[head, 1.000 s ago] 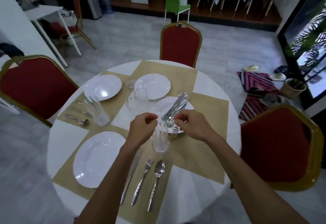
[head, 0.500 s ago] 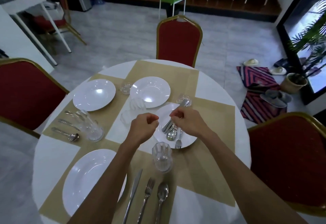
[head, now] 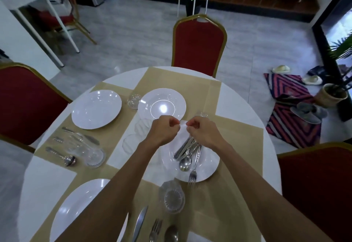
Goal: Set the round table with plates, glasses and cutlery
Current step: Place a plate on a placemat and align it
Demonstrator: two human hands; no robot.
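My left hand (head: 165,129) and my right hand (head: 202,130) hover close together, fingers curled, over the far rim of a white plate (head: 210,169) on the round table (head: 47,180). A bundle of knives, spoons and a fork (head: 187,154) lies on that plate, and its handles run up under my right hand, which grips them. Nothing shows in my left fist. Three more white plates sit at far left (head: 96,109), far middle (head: 162,106) and near left (head: 76,207). A glass (head: 174,197) stands by the near knife (head: 140,224), fork (head: 155,230) and spoon (head: 171,234).
Cutlery (head: 61,154) and a glass (head: 93,154) lie at the left place. More clear glasses stand mid-table (head: 141,127), by the far plate (head: 134,100) and behind my right hand (head: 202,115). Red chairs stand at the far side (head: 198,45), left (head: 24,104) and right (head: 314,190).
Both hands moved from the plate's near side to its far rim, the right hand closing over the cutlery handles. The view tilted down and closer to the table.
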